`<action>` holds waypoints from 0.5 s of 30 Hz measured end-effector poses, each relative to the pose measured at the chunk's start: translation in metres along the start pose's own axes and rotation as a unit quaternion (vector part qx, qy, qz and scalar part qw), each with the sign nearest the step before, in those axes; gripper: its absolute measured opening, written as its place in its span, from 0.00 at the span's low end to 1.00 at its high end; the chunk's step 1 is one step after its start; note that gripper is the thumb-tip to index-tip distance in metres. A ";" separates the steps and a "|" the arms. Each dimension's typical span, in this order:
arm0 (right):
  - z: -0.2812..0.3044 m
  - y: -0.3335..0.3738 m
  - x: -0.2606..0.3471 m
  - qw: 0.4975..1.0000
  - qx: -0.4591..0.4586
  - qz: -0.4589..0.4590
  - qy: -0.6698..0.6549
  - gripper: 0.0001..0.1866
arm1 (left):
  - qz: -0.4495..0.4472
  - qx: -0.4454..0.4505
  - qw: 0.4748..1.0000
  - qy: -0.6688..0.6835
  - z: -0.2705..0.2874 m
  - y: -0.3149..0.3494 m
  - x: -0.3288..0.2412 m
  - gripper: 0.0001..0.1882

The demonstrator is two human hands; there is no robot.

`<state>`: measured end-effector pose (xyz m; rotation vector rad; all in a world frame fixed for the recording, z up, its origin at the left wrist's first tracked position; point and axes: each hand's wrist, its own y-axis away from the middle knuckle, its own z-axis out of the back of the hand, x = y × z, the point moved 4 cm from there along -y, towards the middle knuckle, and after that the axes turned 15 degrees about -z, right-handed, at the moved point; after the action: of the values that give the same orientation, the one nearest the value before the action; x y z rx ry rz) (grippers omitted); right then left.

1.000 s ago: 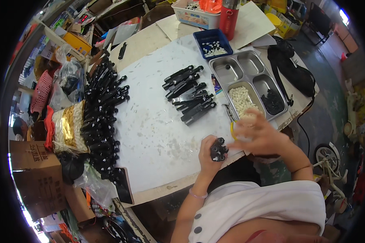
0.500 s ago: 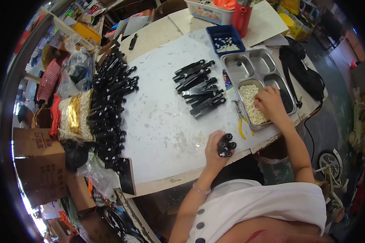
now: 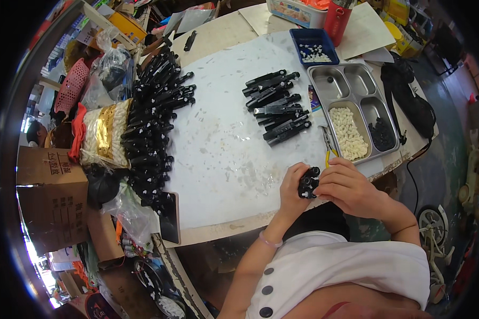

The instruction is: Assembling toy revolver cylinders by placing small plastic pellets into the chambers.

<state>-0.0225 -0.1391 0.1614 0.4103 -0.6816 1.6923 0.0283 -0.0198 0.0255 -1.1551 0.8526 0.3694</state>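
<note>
At the table's near edge, my left hand (image 3: pixel 290 190) is wrapped round a small bundle of black plastic parts (image 3: pixel 308 183), their round ends turned up. My right hand (image 3: pixel 350 187) meets the bundle from the right with its fingers pinched together; whatever they hold is too small to make out. Just beyond lie pliers with yellow handles (image 3: pixel 329 151), partly behind the right hand. A steel compartment tray (image 3: pixel 323 114) holds small cream-white pieces (image 3: pixel 348 133) and small black pieces (image 3: pixel 381 133). A group of similar black parts (image 3: pixel 277 109) lies left of the tray.
A long heap of black parts (image 3: pixel 151 125) lines the left side, with a phone (image 3: pixel 170 218) at its near end. Behind the tray stand a blue bin (image 3: pixel 306 36) and a red bottle (image 3: pixel 337 22). A black bag (image 3: pixel 410 98) lies at the right edge.
My right hand has left the cream-white pieces in the tray and come toward me to the bundle in my left hand. My left hand still grips the bundle.
</note>
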 end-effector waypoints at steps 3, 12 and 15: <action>-0.007 0.004 0.001 0.999 0.016 0.004 0.041 0.09 | 0.002 0.007 1.000 0.004 0.001 0.000 -0.001 0.37; -0.014 0.004 0.008 0.980 -0.031 0.044 0.190 0.11 | 0.003 0.022 1.000 0.014 0.001 0.004 0.006 0.40; -0.012 0.003 0.008 0.983 -0.046 0.029 0.173 0.11 | 0.002 0.023 1.000 0.008 0.001 0.004 0.005 0.40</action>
<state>-0.0259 -0.1254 0.1564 0.0272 -0.5154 1.7249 0.0298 -0.0178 0.0195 -1.1147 0.8730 0.3418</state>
